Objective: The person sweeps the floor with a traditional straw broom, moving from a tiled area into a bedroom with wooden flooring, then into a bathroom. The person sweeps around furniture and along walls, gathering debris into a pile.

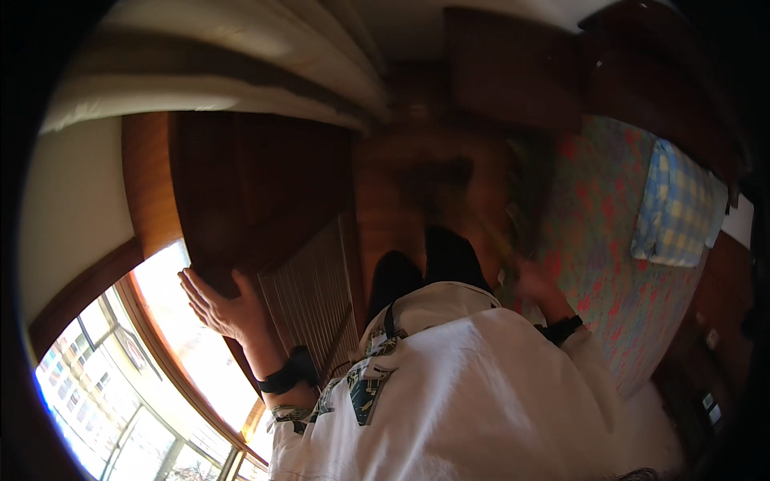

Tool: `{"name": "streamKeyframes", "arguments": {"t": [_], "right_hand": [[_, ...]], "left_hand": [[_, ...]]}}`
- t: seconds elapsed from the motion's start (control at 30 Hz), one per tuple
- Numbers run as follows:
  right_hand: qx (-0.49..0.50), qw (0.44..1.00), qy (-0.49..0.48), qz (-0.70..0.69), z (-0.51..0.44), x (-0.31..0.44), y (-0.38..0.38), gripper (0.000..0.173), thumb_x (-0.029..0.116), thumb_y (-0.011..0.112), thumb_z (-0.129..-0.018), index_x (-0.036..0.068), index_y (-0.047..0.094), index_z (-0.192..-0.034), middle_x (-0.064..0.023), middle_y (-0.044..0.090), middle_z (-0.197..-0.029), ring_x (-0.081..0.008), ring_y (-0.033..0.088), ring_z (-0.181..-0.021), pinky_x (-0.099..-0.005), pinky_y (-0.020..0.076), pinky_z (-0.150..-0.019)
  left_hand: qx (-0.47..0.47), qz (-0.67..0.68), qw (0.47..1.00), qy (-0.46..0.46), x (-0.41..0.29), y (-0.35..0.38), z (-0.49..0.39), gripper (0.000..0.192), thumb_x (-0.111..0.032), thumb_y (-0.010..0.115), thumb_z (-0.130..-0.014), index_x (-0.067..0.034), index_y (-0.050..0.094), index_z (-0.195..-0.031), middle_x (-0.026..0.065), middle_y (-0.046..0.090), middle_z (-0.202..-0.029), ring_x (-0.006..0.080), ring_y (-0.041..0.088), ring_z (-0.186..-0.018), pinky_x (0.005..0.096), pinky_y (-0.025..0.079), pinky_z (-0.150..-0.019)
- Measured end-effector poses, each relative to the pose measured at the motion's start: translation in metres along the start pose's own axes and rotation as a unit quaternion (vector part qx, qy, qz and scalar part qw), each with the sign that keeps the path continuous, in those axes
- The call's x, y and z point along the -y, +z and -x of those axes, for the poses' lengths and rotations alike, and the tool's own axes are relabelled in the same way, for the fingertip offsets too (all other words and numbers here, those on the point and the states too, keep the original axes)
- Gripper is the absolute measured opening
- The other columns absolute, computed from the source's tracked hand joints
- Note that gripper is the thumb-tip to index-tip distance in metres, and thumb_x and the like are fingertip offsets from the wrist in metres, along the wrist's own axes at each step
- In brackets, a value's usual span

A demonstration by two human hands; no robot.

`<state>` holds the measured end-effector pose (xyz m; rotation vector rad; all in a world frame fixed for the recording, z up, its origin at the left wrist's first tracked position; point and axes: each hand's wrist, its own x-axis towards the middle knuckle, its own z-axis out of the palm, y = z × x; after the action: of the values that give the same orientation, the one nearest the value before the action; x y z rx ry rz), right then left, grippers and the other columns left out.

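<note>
My right hand (532,279) is closed around a thin yellowish handle (490,234), blurred by motion. The handle slants down to a dark, smeared head (442,171) on the brown floor (385,207); it looks like a broom or mop, but the blur hides its exact kind. At the left my left hand (225,312) is raised beside the bright window, fingers apart and nothing in it. It is near a dark wooden panel (264,180); whether it touches the panel or the sill I cannot tell.
A bed with a floral cover (601,258) stands on the right, with a folded blue-and-yellow checked cloth or pillow (674,207) on it. Pale curtains (240,78) hang ahead at left. Beside my left arm are a ribbed panel (310,288) and a window (114,373). Dark furniture (511,72) stands ahead.
</note>
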<state>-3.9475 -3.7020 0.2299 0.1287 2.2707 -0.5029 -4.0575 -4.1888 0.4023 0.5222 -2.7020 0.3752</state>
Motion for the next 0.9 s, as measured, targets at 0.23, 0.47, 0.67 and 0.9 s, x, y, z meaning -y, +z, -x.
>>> {"name": "streamKeyframes", "arguments": {"t": [0.23, 0.47, 0.67, 0.9], "right_hand": [[-0.038, 0.993, 0.107, 0.015, -0.061, -0.044, 0.056, 0.026, 0.017, 0.05, -0.082, 0.007, 0.055, -0.106, -0.0174, 0.062, -0.092, -0.0344, 0.059, -0.087, -0.0435, 0.0482, -0.07], [-0.037, 0.986, 0.162, 0.034, 0.02, -0.07, 0.148, 0.037, 0.017, 0.058, -0.076, 0.01, 0.05, -0.111, -0.0172, 0.062, -0.091, -0.0327, 0.06, -0.086, -0.0431, 0.0487, -0.07], [-0.135, 0.95, 0.187, -0.209, 0.138, -0.033, 0.163, 0.042, 0.016, 0.058, -0.073, 0.009, 0.052, -0.114, -0.0153, 0.062, -0.081, -0.0287, 0.061, -0.075, -0.0405, 0.0478, -0.065], [-0.055, 0.626, 0.153, -0.763, 0.048, -0.017, 0.197, 0.021, 0.017, 0.055, -0.081, 0.001, 0.054, -0.095, -0.0083, 0.055, -0.07, -0.0141, 0.051, -0.048, -0.0265, 0.0379, -0.04]], "left_hand": [[-0.017, -0.003, 0.999, 0.045, 0.008, 0.004, 0.011, 0.074, -0.035, 0.061, -0.076, -0.008, 0.028, -0.136, 0.0157, 0.033, -0.137, 0.0319, 0.033, -0.126, 0.0472, 0.028, -0.101], [-0.022, 0.027, 0.997, 0.071, 0.014, 0.005, 0.023, 0.075, -0.037, 0.06, -0.076, -0.007, 0.027, -0.136, 0.0178, 0.03, -0.138, 0.0325, 0.03, -0.127, 0.047, 0.026, -0.103], [-0.008, 0.031, 0.996, 0.088, 0.019, 0.01, 0.029, 0.079, -0.042, 0.059, -0.077, -0.005, 0.024, -0.137, 0.0178, 0.025, -0.141, 0.0323, 0.024, -0.13, 0.0467, 0.022, -0.104], [0.023, 0.022, 0.994, 0.1, 0.028, 0.023, 0.03, 0.082, -0.047, 0.057, -0.077, -0.005, 0.02, -0.138, 0.0162, 0.02, -0.143, 0.0318, 0.02, -0.132, 0.0493, 0.019, -0.105]]}}
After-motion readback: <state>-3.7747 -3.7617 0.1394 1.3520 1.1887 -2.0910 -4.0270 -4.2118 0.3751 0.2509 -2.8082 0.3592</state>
